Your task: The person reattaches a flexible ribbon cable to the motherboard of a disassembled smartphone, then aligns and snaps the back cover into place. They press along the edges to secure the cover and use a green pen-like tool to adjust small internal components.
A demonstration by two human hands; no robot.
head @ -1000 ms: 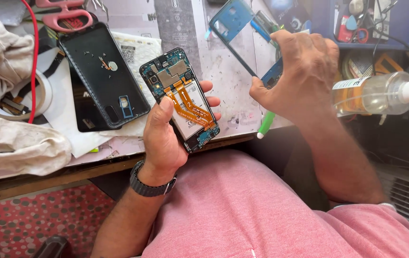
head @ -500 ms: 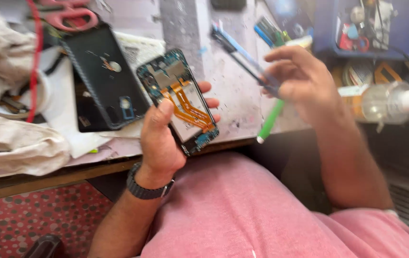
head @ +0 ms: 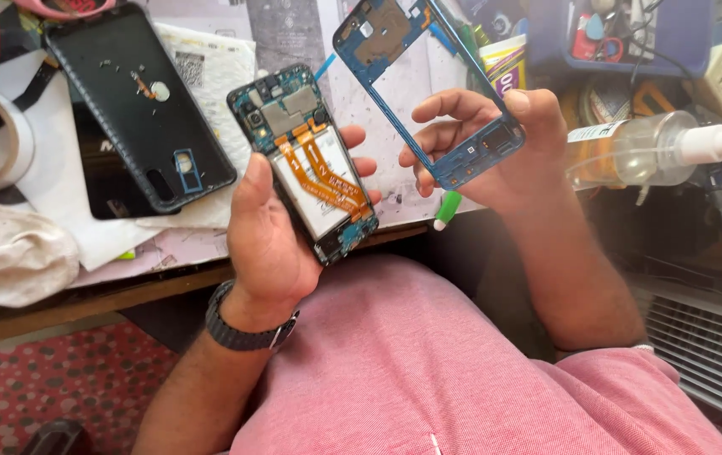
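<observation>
Left hand [head: 272, 232] grips the opened phone [head: 306, 160] above the worktop [head: 167, 253]; right hand [head: 504, 156] pinches the blue frame [head: 416, 76], whose top is cut off, hiding a green-tipped tool [head: 447, 211].

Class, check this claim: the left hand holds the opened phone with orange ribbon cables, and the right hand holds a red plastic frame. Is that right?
Not quite. The frame in the right hand is blue, not red, as the head view shows. The rest stands: the left hand holds the opened phone with its orange ribbon cables.
</observation>
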